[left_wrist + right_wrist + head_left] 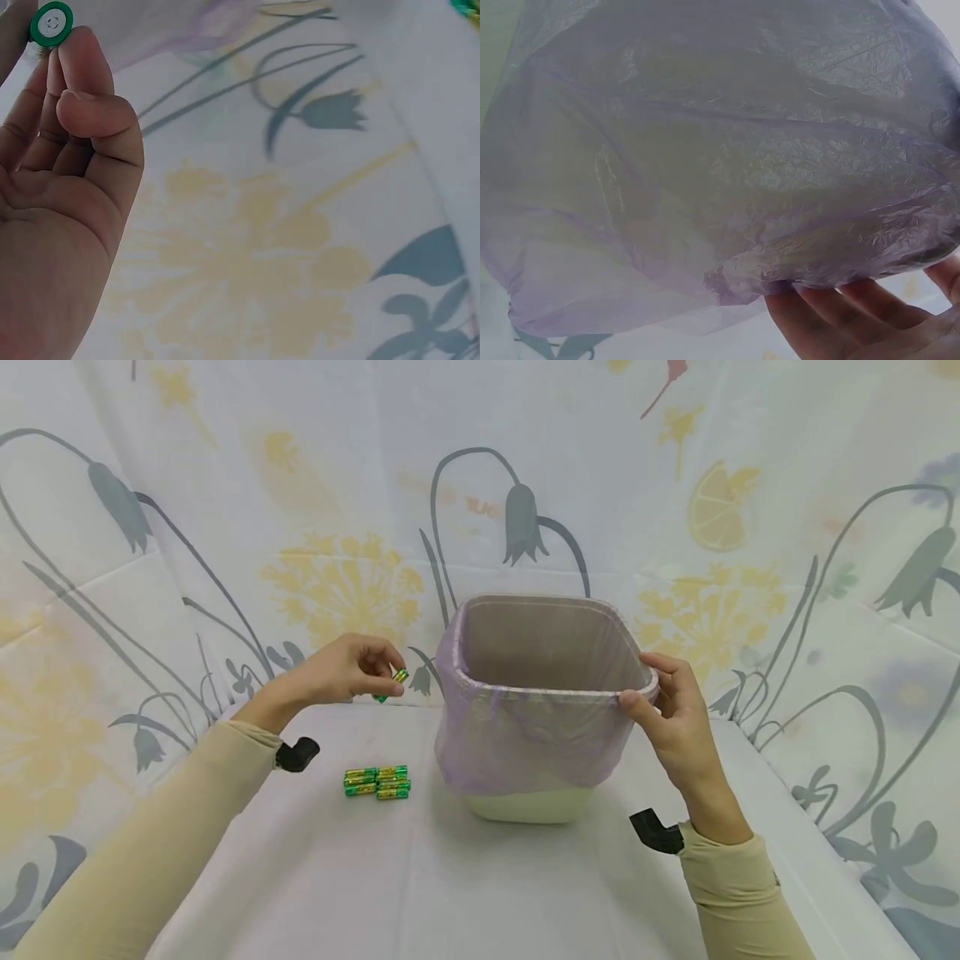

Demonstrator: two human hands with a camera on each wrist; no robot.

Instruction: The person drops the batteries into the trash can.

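In the head view my left hand (351, 670) pinches a green and gold battery (401, 677) between thumb and fingers, left of the bin and above the table. The left wrist view shows the flat end of that battery (52, 21) at the fingertips. My right hand (671, 714) grips the right front corner of the trash bin (528, 807), thumb outside the rim. A thin purple bag (536, 739) lines the bin and folds down over its outside. Up close in the right wrist view, the fingers (870, 307) lie against the crinkled bag (682, 172).
Several more green and gold batteries (377, 782) lie side by side on the white table (420, 893), left of the bin. Behind stands a white curtain (360, 460) printed with grey flowers and yellow blossoms.
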